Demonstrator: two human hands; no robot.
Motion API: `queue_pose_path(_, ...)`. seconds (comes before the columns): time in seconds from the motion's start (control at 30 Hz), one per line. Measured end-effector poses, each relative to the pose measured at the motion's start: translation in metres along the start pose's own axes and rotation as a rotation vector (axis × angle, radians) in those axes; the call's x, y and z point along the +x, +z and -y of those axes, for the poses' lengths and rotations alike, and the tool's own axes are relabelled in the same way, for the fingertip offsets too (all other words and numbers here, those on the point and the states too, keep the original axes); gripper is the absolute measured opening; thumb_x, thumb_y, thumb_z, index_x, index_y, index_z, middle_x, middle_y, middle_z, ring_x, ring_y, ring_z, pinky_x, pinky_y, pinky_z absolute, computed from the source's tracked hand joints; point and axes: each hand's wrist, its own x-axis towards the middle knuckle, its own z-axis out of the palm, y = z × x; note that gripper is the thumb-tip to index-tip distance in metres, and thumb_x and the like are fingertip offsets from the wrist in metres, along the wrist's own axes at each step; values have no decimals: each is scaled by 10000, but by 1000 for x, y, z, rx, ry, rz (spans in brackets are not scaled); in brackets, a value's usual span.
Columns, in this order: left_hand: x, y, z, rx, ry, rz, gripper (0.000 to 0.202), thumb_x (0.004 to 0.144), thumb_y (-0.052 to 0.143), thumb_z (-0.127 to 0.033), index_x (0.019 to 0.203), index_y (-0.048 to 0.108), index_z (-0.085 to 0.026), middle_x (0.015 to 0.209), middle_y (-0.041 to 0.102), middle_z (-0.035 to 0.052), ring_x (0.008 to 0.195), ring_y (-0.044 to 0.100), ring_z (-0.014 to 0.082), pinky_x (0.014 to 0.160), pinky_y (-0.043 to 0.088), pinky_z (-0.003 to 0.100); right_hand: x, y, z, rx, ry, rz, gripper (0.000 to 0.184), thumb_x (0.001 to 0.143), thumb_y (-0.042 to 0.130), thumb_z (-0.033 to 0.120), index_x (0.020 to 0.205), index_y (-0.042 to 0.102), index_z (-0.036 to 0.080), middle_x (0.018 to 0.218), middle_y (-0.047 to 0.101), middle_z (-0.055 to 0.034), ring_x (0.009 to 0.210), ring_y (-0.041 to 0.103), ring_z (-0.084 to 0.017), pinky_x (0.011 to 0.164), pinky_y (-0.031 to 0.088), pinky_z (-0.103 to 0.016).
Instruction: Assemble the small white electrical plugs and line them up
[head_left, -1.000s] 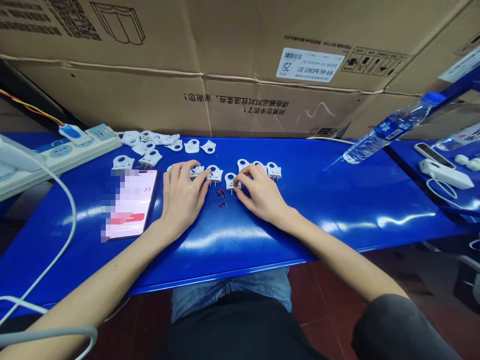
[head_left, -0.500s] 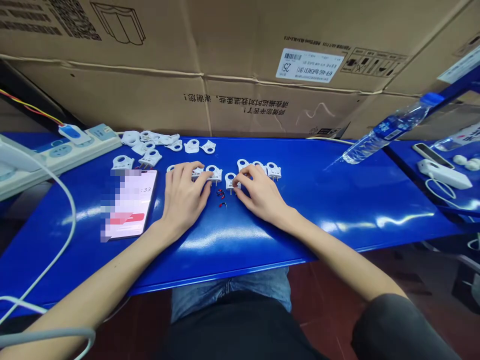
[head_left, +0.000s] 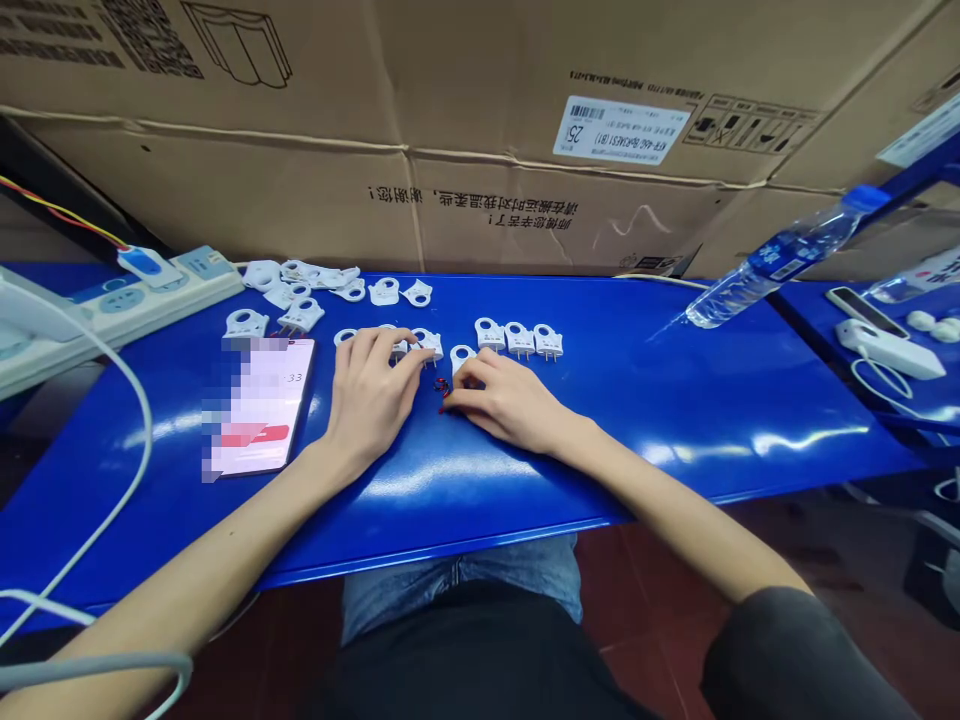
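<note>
My left hand [head_left: 375, 385] rests over a row of white ring-topped plugs, thumb and forefinger closed on the plug [head_left: 426, 340] at the row's right end; its other fingers partly cover the neighbouring plugs. My right hand [head_left: 510, 400] is low to the table, thumb and forefinger pinched at a small red-and-black piece [head_left: 442, 408], mostly hidden by the fingertips. More such tiny pieces [head_left: 441, 384] lie just beyond. Directly behind the right fingers stands another ring-topped plug [head_left: 462, 357], partly covered. Three similar plugs [head_left: 519, 340] stand in a row farther right, prongs down.
Loose white plug parts [head_left: 322, 278] lie at the back left, near a power strip [head_left: 150, 295] with cables. A lit phone [head_left: 266, 410] lies left of my left hand. A water bottle [head_left: 787, 255] leans at the right; a large cardboard box [head_left: 465, 110] walls the back.
My right hand has left the middle plug and come down and toward me onto the small red-and-black pieces. My left hand has shifted slightly, staying at its plug.
</note>
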Motion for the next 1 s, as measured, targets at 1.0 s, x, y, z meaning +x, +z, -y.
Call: queue_pose_path(1.0, -1, 0, 0, -2, 13, 76, 372, 1046, 424, -209, 1308, 684, -249, 1300, 743, 65, 1195, 621, 321, 1101, 388, 566, 0, -1, -4, 170, 371, -332, 170, 1009, 482, 182, 1106, 620, 208, 1086, 729, -90, 989, 671, -230, 873, 515, -357)
